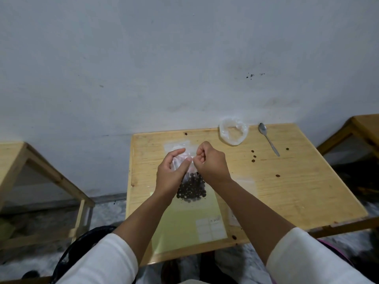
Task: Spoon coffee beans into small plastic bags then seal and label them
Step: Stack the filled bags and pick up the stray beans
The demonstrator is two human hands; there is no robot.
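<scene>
Handwriting on label sheet (211, 229) is illegible.

A plain, bare room, more like a simple classroom or a back workroom than a kitchen. A scuffed, whitewashed wall (184, 58) with dark specks runs behind 3 small light wooden desks: the middle desk (297, 181) and 2 matching ones, left (12, 152) and right (365, 124), set in a row against it. The floor (106, 210) looks like rough grey concrete.
</scene>
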